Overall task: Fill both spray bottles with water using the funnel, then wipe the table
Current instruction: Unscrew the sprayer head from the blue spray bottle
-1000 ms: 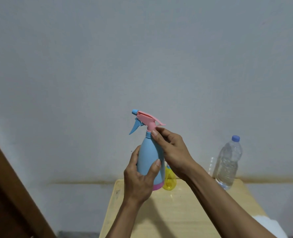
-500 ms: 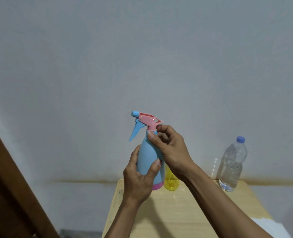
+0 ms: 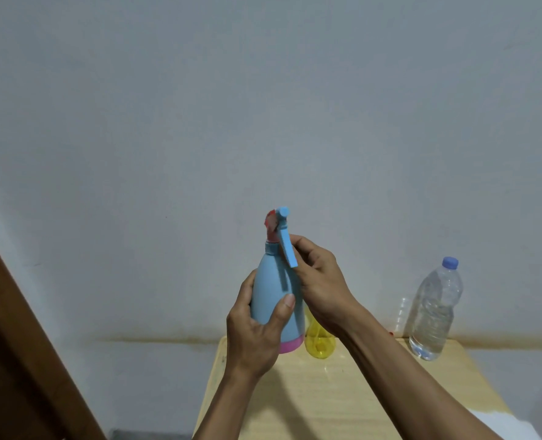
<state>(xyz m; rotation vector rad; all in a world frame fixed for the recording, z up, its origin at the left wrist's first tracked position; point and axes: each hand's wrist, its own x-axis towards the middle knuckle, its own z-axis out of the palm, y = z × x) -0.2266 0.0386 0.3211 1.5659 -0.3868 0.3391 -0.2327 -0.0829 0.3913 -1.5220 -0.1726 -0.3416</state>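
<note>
I hold a light blue spray bottle with a pink base upright above the table's far edge. My left hand grips its body from below. My right hand has its fingers curled round the neck just under the pink and blue spray head, whose blue trigger points toward me. Behind the bottle a yellow spray bottle stands on the wooden table, mostly hidden by my right wrist. A clear water bottle with a blue cap stands at the table's far right. No funnel shows clearly.
A clear plastic cup stands just left of the water bottle. A white cloth lies at the table's near right corner. A brown wooden door frame runs up the left side. A grey wall is behind the table.
The spray head has turned about a quarter turn: its nozzle and trigger pointed left before and now face me. My right hand shifted round the neck with it. My left hand kept its grip.
</note>
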